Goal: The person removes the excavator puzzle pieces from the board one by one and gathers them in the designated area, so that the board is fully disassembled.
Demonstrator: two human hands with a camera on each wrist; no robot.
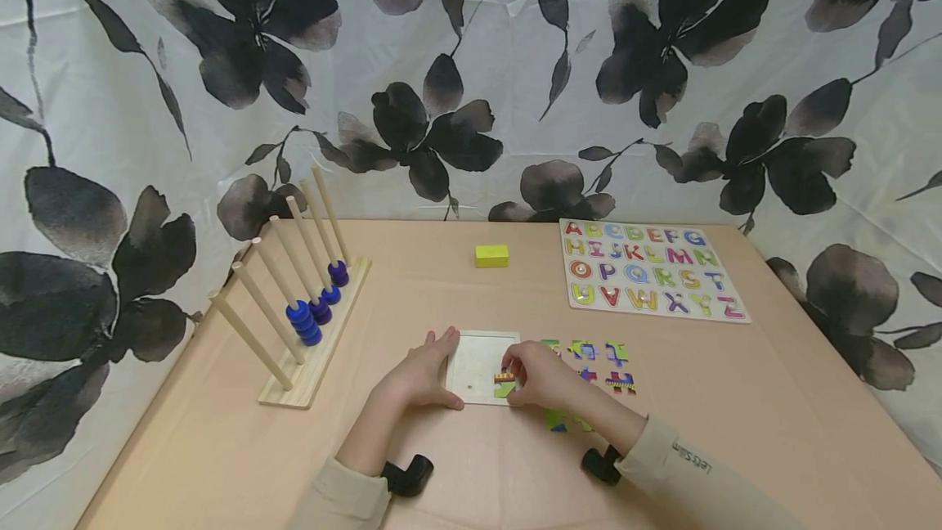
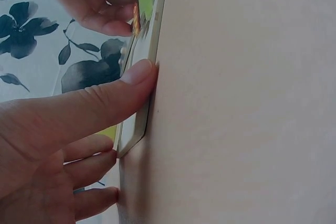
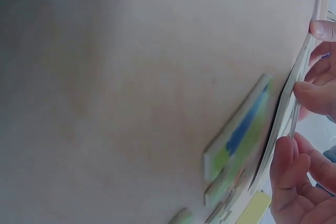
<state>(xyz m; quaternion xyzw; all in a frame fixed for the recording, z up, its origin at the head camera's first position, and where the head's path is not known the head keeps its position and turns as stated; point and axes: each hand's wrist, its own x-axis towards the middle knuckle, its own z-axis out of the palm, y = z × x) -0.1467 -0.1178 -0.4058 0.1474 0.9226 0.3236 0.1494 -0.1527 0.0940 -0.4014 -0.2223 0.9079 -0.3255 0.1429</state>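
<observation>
A white puzzle tray [image 1: 474,358] with a raised rim lies flat on the table. My left hand [image 1: 421,373] holds it at the left side, thumb [image 2: 139,74] on the front edge and fingers spread along the side. My right hand [image 1: 543,375] is over the tray's right part and pinches a puzzle piece [image 1: 504,384] with green, red and yellow print between thumb and fingers. The piece sits low in the tray's front right corner, partly hidden by the fingers. Right of the tray lie several loose puzzle pieces [image 1: 616,352], some behind the right hand and forearm.
A wooden peg stand [image 1: 324,370] with blue rings [image 1: 303,324] on some pegs stands at the left. A yellow block [image 1: 491,257] lies behind the tray. An alphabet board [image 1: 655,271] with colourful letters lies at the back right. Floral cloth [image 1: 515,64] hangs behind the table.
</observation>
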